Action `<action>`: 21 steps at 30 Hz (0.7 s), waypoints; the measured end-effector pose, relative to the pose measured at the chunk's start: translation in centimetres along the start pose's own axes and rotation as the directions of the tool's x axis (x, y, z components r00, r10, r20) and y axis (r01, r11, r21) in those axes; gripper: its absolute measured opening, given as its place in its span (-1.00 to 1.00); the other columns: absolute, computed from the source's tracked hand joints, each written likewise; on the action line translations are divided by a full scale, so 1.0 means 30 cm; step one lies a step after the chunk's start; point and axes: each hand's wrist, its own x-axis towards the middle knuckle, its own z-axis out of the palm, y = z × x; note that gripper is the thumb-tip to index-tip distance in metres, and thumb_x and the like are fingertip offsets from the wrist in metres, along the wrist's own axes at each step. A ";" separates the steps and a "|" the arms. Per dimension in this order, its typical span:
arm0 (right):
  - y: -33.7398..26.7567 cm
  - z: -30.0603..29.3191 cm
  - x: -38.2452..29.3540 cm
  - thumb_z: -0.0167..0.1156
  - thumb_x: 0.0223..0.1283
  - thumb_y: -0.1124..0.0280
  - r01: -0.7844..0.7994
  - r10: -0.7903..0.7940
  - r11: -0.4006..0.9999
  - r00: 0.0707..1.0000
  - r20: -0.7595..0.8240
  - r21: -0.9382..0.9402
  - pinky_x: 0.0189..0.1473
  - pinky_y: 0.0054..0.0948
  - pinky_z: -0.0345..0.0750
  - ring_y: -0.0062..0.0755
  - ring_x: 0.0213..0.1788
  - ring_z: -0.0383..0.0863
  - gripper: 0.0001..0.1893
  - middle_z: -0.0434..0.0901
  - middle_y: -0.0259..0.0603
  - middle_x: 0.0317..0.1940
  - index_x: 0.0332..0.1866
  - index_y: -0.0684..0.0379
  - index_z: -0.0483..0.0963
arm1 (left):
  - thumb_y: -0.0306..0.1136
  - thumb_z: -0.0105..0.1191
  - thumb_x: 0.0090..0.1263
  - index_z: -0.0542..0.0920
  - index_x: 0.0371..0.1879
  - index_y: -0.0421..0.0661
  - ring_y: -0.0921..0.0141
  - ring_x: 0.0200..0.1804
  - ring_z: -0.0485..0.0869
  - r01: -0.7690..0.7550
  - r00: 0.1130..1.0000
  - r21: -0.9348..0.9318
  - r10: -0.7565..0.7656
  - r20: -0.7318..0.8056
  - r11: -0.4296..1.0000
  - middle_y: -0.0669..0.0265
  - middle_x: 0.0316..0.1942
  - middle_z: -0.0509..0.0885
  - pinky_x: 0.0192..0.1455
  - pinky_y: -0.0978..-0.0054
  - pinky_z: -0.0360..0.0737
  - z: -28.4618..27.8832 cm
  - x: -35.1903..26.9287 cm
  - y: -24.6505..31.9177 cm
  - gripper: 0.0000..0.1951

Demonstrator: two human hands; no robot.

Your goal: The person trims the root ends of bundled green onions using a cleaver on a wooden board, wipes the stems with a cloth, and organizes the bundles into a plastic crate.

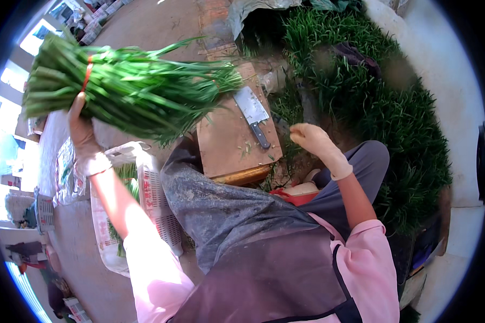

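My left hand [83, 133], in a pale thin glove, holds up a large bundle of long green leafy stalks [145, 87] near its cut ends. An orange-red band [88, 73] circles the bundle there, and the leafy tips point right. My right hand [309, 139], gloved too, is raised right of a wooden cutting board [226, 141], fingers curled; whether something small is in them I cannot tell. On the board lies a cleaver [250, 105] with a black handle [260, 135], among green scraps. Neither hand touches the cleaver.
A white plastic basket [151, 189] with more green stalks stands on the floor left of my knee. A large heap of green stalks [404, 133] lies along the wall at the right, a dark cloth [355, 58] on it. A red object [297, 198] is between my legs.
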 end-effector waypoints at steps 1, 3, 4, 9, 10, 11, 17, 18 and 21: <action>-0.026 0.051 0.051 0.23 0.29 0.06 -0.023 0.066 0.980 0.975 -0.213 0.198 0.02 -0.16 0.63 0.02 -0.01 0.72 -0.49 0.73 -0.02 -0.06 0.23 0.17 0.52 | -0.37 0.22 0.28 0.35 0.44 -0.30 0.21 0.34 0.53 -0.032 0.999 0.104 0.033 -0.007 0.994 0.09 0.34 0.52 0.50 0.19 0.39 -0.062 -0.021 0.050 -0.29; -0.175 0.105 0.142 0.27 0.29 0.00 -0.104 0.116 0.983 0.991 -0.072 0.151 -0.02 -0.13 0.64 0.03 -0.02 0.71 -0.33 0.71 0.03 -0.11 0.40 0.15 0.36 | -0.45 0.33 0.17 0.39 0.38 -0.34 0.21 0.27 0.58 -0.138 0.990 0.517 0.096 0.107 0.845 0.07 0.27 0.57 0.42 0.24 0.46 -0.307 0.006 0.136 -0.27; -0.182 0.197 0.206 0.32 0.25 -0.02 -0.112 0.115 0.993 0.987 -0.113 0.035 -0.06 -0.16 0.65 -0.03 -0.06 0.73 -0.22 0.69 0.02 -0.09 0.48 0.15 0.25 | -0.47 0.38 0.12 0.41 0.34 -0.33 0.22 0.21 0.62 -0.134 0.987 0.678 0.033 0.160 0.723 0.09 0.22 0.61 0.38 0.26 0.49 -0.309 0.001 0.175 -0.27; -0.138 0.405 0.366 0.38 0.19 0.13 -0.255 0.193 0.911 0.958 -0.211 -0.324 -0.24 -0.24 0.72 -0.06 -0.17 0.76 -0.31 0.57 0.05 -0.06 0.35 0.23 0.31 | -0.39 0.51 -0.07 0.53 0.14 -0.15 0.16 0.03 0.72 -0.293 0.878 0.836 -0.215 0.427 0.464 0.11 -0.04 0.71 0.14 0.28 0.60 0.072 -0.042 -0.027 -0.31; -0.079 0.407 0.398 0.37 0.20 0.18 -0.315 0.244 0.897 0.938 -0.245 -0.310 -0.27 -0.26 0.73 -0.11 -0.18 0.77 -0.42 0.58 0.04 -0.08 0.25 0.21 0.37 | -0.33 0.49 -0.09 0.58 0.07 -0.15 0.08 -0.05 0.71 -0.537 0.779 0.777 -0.160 0.606 0.328 0.07 -0.07 0.70 0.11 0.23 0.61 0.137 -0.033 -0.141 -0.36; -0.034 0.415 0.410 0.36 0.21 0.24 -0.365 0.289 0.884 0.918 -0.273 -0.292 -0.29 -0.28 0.74 -0.16 -0.20 0.78 -0.53 0.59 0.03 -0.10 0.15 0.20 0.44 | -0.25 0.48 -0.11 0.61 -0.01 -0.15 0.03 -0.09 0.69 -0.506 0.779 0.802 -0.231 0.583 0.319 0.06 -0.11 0.70 0.07 0.18 0.62 0.213 -0.057 -0.229 -0.40; -0.062 -0.003 0.148 0.10 0.38 0.15 -0.432 0.448 0.894 0.847 -0.287 0.121 0.09 -0.04 0.61 0.21 0.03 0.69 -0.54 0.62 0.21 0.01 0.28 0.16 0.44 | -0.11 0.56 -0.20 0.46 0.18 -0.17 -0.02 0.08 0.64 -0.537 0.605 0.795 -0.528 0.596 0.283 -0.02 -0.04 0.66 0.13 0.11 0.59 0.399 -0.162 -0.861 -0.12; -0.009 -0.009 0.139 0.09 0.40 0.11 -0.394 0.442 0.895 0.848 -0.294 0.211 0.10 -0.06 0.59 0.18 0.04 0.69 -0.52 0.65 0.18 0.00 0.31 0.14 0.44 | -0.11 0.57 -0.20 0.44 0.19 -0.17 -0.02 0.08 0.64 -0.518 0.571 0.793 -0.560 0.600 0.322 -0.03 -0.04 0.66 0.13 0.11 0.59 0.413 -0.180 -0.956 -0.11; 0.123 0.008 0.119 0.05 0.43 0.00 -0.396 0.518 0.837 0.796 -0.313 0.378 0.12 -0.07 0.54 0.14 0.07 0.67 -0.47 0.69 0.13 -0.03 0.32 0.13 0.44 | -0.02 0.59 -0.26 0.36 0.35 -0.17 0.03 0.14 0.62 -0.626 0.495 0.752 -0.640 0.587 0.205 0.00 0.04 0.65 0.18 0.17 0.59 0.504 -0.245 -1.142 0.08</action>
